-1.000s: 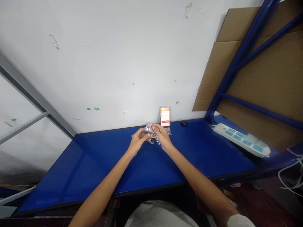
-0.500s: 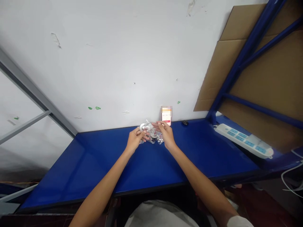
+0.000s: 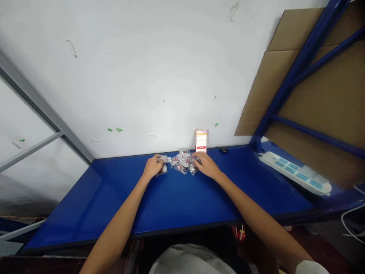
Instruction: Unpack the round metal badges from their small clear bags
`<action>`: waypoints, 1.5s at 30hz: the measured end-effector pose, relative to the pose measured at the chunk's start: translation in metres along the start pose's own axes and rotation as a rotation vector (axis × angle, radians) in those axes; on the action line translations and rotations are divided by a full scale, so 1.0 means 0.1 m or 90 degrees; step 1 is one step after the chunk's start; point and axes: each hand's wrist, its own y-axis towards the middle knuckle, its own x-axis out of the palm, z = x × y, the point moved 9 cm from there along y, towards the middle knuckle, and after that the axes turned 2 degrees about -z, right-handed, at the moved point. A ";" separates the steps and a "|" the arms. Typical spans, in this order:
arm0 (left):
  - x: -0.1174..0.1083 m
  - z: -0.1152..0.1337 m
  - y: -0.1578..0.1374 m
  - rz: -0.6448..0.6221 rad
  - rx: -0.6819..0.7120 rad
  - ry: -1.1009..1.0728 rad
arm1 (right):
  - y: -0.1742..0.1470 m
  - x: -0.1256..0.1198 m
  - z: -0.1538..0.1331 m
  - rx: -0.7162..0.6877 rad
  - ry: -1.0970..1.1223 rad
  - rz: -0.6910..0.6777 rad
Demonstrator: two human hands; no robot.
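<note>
Several small clear plastic packets (image 3: 182, 163) with round whitish pieces and red marks inside lie in a loose pile on the blue table (image 3: 182, 201). At the pile's left, my left hand (image 3: 152, 166) has its fingers closed on a clear packet (image 3: 164, 160), just above another packet (image 3: 162, 170) on the table. My right hand (image 3: 207, 164) is at the right side of the pile, fingers curled round the edge of a packet (image 3: 194, 169). The fingertips are partly hidden among the shiny plastic.
A lit phone (image 3: 201, 140) leans on the white wall behind the pile. A black mouse-like object (image 3: 224, 149) lies right of it. Farther right are a white power strip (image 3: 295, 173), a blue metal frame (image 3: 299, 62) and cardboard (image 3: 256, 91).
My left hand has moved left and lowered from above the pile to the packets at its left. My right hand has moved slightly right and down, its fingers curling onto the pile.
</note>
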 end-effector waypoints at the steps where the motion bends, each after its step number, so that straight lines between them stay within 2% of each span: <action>1: -0.01 0.00 -0.01 0.010 0.004 0.050 | 0.00 0.01 0.03 -0.001 -0.002 0.001; 4: 0.00 0.03 -0.04 0.028 0.023 0.138 | 0.00 0.03 0.05 -0.007 0.011 0.005; 7: 0.01 0.07 -0.08 0.047 0.026 0.164 | -0.01 0.03 -0.03 -0.020 0.012 0.003; 12: -0.08 0.24 -0.16 0.107 0.023 0.234 | -0.07 0.22 -0.13 -0.033 0.008 -0.078; 16: -0.21 0.62 -0.26 0.178 0.140 0.266 | -0.13 0.40 -0.22 -0.067 -0.004 -0.115; 19: -0.12 0.84 -0.34 0.153 0.232 0.247 | -0.16 0.51 -0.30 -0.102 -0.013 -0.126; 21: -0.02 0.88 -0.37 0.122 0.270 0.228 | -0.17 0.57 -0.34 -0.119 -0.023 -0.137; 25: 0.12 0.81 -0.39 0.080 0.310 0.185 | -0.17 0.63 -0.38 -0.129 -0.037 -0.153; 28: 0.10 0.71 -0.34 0.086 0.319 0.131 | -0.16 0.67 -0.41 -0.135 -0.033 -0.165; 37: 0.21 0.43 -0.14 0.014 0.266 0.091 | -0.15 0.69 -0.52 -0.141 0.006 -0.170; 41: 0.13 0.42 -0.13 0.044 0.291 0.073 | -0.15 0.64 -0.52 -0.142 0.014 -0.161; 45: 0.00 0.42 -0.14 0.076 0.298 0.115 | -0.14 0.58 -0.54 -0.143 0.012 -0.142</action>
